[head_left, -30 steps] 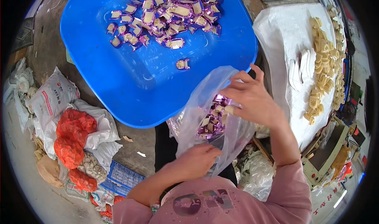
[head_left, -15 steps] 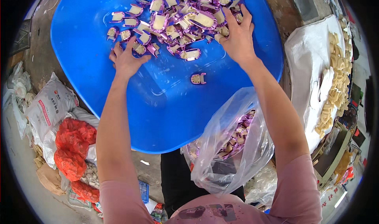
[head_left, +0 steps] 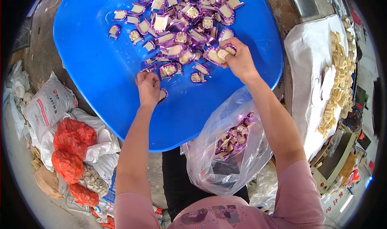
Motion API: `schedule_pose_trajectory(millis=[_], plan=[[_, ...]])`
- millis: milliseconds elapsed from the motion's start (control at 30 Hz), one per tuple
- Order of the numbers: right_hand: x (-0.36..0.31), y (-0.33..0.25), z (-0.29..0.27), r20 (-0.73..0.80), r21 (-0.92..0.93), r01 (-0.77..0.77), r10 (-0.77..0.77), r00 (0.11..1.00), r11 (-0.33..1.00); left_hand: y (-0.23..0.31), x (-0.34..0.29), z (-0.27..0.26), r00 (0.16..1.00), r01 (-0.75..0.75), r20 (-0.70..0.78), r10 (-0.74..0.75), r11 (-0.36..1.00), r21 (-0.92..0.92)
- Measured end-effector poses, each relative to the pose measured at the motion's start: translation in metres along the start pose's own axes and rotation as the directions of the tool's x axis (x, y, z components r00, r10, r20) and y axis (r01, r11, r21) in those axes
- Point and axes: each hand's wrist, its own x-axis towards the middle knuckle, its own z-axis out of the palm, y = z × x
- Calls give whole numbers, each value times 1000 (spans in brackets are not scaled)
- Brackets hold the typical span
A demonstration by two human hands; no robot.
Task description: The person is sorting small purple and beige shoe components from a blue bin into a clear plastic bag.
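A heap of small U-shaped plastic pieces point(head_left: 181, 37), shiny purple outside and cream inside, lies in a large blue plastic tub point(head_left: 181, 116). At the near left edge of the heap my left hand point(head_left: 148, 88) has its fingers curled closed on a purple-and-cream piece point(head_left: 163, 95), which is partly hidden by the palm. To the right, my right hand point(head_left: 241, 61) pinches another purple-and-cream piece point(head_left: 229, 49) between thumb and fingers. More pieces touch or lie close to those fingertips.
A clear plastic bag point(head_left: 213, 164) with similar purple pieces hangs open below the tub's near right side. White sacks and red bags point(head_left: 72, 138) stand at left. On the right, cream parts point(head_left: 336, 88) lie on a white sack point(head_left: 308, 63).
Both hands have drawn nearer to me and their fingers have closed on pieces. The heap has spread toward the near side, around where a lone piece lay.
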Motion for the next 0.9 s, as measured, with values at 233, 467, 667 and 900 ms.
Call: schedule_pose_trajectory(millis=[233,467,667,900], plan=[[-40,-27,-4,125,241,-46,16,992,969,21,-17,3,986,143,-103,-128,978,150],[-71,-45,-11,48,170,146,-156,987,975,39,-38,-1,934,217,228,-275,944,250],[-136,-53,-41,210,328,141,-217,953,934,35,-57,-35,923,299,306,-233,935,-190],[-195,0,-68,746,-42,-23,47,664,999,178,-107,-129,686,342,397,610,211,-915]])
